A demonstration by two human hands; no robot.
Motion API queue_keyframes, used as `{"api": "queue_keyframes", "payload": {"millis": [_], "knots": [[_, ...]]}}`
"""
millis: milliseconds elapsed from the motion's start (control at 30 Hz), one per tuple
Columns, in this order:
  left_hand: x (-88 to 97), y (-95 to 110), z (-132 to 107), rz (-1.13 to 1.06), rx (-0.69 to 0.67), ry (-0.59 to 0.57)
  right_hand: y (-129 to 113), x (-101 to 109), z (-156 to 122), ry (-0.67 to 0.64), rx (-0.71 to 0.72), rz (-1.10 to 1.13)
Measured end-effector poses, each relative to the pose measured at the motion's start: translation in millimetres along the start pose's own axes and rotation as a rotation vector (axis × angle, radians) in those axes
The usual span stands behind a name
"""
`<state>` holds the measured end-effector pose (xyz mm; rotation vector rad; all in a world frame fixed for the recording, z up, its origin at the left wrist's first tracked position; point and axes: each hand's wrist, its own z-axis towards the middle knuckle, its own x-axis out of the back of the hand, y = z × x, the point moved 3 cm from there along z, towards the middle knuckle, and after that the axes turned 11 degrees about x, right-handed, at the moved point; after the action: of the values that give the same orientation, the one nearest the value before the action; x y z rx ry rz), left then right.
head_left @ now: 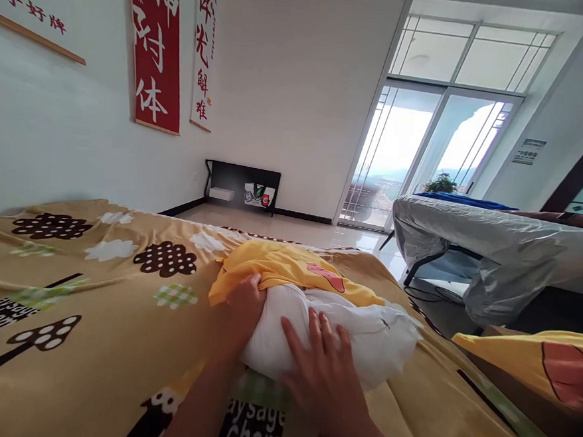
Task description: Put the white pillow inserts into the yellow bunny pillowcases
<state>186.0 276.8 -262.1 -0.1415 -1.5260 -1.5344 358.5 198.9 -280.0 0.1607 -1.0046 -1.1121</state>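
A white pillow (383,338) lies on the bed in front of me, plump and creased. Along its far side spreads a yellow pillowcase (278,261) with a reddish printed patch, covering the pillow's far edge. My left hand (246,305) is closed on the pillowcase's edge at the pillow's left end; its fingertips are partly hidden by the cloth. Resting on top of the white pillow, my right hand (325,351) has its fingers spread and grips nothing.
A tan patterned sheet (114,326) covers the bed. Another yellow cloth (526,355) with a red patch lies at the right edge. Beyond stand a plastic-covered table (481,225) and a low black shelf (245,174). Sliding glass doors (400,153) are at the back.
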Motion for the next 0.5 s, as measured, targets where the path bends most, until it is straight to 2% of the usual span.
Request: {"api": "queue_keyframes", "payload": {"millis": [67,100,200,267,367,500], "knots": [[-2.8,-4,1,-0.009,-0.03,0.008,-5,-12,11,-0.091,0.011,-0.029],[-4.2,-6,2,-0.013,-0.06,0.05,-7,-18,18,-0.129,0.032,-0.033],[-8.3,-13,2,-0.023,-0.173,0.278,-9,-31,40,-0.211,0.104,0.012],[-13.0,-13,0,-0.021,-0.231,0.374,-8,-36,52,-0.259,0.145,0.071],[-20.6,-3,-7,-0.019,-0.327,0.355,0,-41,61,-0.311,0.144,0.126],[-22.6,13,-15,-0.021,-0.514,0.263,19,-44,56,-0.315,-0.04,0.101]]}}
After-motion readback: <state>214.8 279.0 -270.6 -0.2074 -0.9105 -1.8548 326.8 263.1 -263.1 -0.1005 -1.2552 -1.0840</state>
